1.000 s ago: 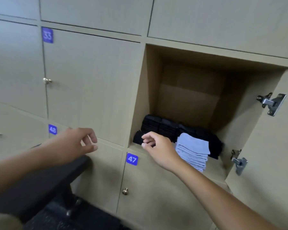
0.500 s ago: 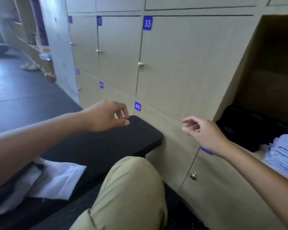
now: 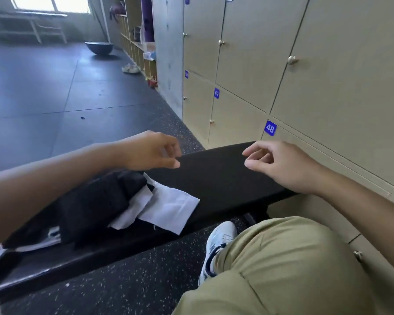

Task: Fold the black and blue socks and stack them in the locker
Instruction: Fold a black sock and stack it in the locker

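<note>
1. Dark rubber floor tiles [image 3: 55, 92] fill the left side, and a long black padded bench [image 3: 216, 176] runs from the lower left up to the wall of lockers.
2. On the left part of the bench, a heap of black fabric socks [image 3: 93, 208] is seen, and pale blue-white cloth pieces [image 3: 168, 208] lie partly under it and just beside it on the right.
3. The left hand [image 3: 150, 151] is held above the bench, over the far end of the heap; its fingers are loosely curled and nothing is held in it.
4. The right hand [image 3: 280, 164] is held above the bench end, well apart from the left hand; its fingers are also loosely bent and nothing is gripped.
5. A knee in khaki trousers [image 3: 282, 264] and a white sports shoe [image 3: 216, 246] are seen below the right hand.
6. Beige wooden locker doors [image 3: 328, 76] with blue number tags, 49 and 48, stand on the right; all doors in view are closed.
</note>
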`<state>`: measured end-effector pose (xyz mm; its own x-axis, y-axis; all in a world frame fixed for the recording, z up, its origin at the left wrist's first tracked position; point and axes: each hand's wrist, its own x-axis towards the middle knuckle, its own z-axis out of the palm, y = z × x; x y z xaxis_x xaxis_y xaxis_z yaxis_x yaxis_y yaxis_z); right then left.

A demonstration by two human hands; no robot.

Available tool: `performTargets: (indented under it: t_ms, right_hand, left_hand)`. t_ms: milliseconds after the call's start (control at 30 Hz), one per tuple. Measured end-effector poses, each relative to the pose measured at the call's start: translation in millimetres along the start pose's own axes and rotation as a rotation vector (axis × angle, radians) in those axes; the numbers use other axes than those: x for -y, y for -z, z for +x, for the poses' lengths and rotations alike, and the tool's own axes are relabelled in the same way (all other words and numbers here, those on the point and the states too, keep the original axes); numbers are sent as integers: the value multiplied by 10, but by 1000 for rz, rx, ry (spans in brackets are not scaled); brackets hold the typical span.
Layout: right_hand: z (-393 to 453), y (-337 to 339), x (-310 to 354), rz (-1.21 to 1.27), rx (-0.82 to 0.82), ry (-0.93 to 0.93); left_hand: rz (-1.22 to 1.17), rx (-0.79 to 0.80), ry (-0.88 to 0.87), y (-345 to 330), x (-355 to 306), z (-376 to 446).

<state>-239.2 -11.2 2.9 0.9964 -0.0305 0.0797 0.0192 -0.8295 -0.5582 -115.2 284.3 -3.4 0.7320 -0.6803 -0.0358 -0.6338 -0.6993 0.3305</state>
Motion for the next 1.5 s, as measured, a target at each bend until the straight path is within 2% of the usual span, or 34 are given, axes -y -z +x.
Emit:
performTargets:
  t_ms: [200, 333, 467, 700, 867, 1033, 1200, 1367, 1500]
  right_hand:
    - [404, -481, 497, -47, 249, 68]
    - [622, -877, 623, -204, 438, 81]
    - [700, -1218, 553, -260, 505, 1]
    - [575, -1502, 375, -236, 439, -78]
    - [570, -1486, 335, -175, 411, -72]
    - [590, -1361, 374, -81, 320, -57]
    - [578, -1187, 386, -19, 218, -36]
    - [590, -1043, 327, 38, 112, -33]
    - [614, -921, 238, 80, -1, -76]
  left_hand:
    - [112, 110, 79, 73, 471, -388]
    - [175, 148, 100, 3, 662, -516]
    - [159, 137, 117, -89, 754, -572]
    - [189, -43, 114, -254, 767, -872]
    - [249, -53, 191, -530, 801, -952]
    - [199, -234, 220, -653, 829, -872]
    - [302, -424, 218, -759, 856, -889]
    - [460, -556, 140, -822, 842, -926]
    - [420, -614, 69, -834, 825, -949]
